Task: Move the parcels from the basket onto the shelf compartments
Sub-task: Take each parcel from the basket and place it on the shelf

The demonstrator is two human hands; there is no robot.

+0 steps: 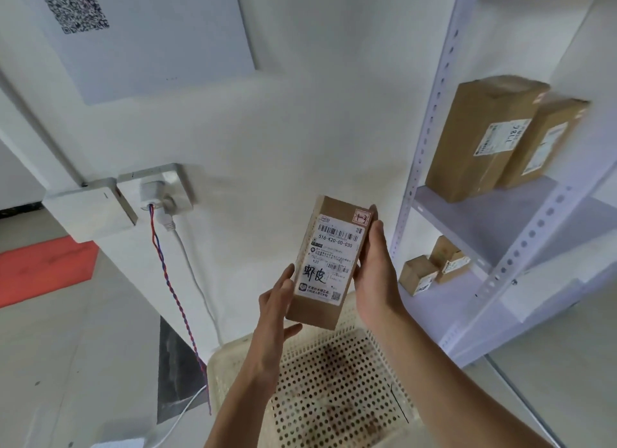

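I hold a small brown cardboard parcel (329,264) with a white shipping label upright in front of the wall, above the basket. My left hand (277,310) grips its lower left edge. My right hand (374,274) grips its right side, fingers curled behind it. The cream perforated plastic basket (230,367) sits on the floor below; no parcel shows inside it. The white metal shelf (484,223) stands at the right. Two tall brown parcels (480,136) stand on its upper board. Three small boxes (430,267) sit in the compartment below.
A wall socket (160,187) with a plugged adapter and a twisted red-blue cable (173,297) is on the white wall at left. A white board with a QR pattern (147,33) hangs above. An orange patch (43,270) marks the floor at far left.
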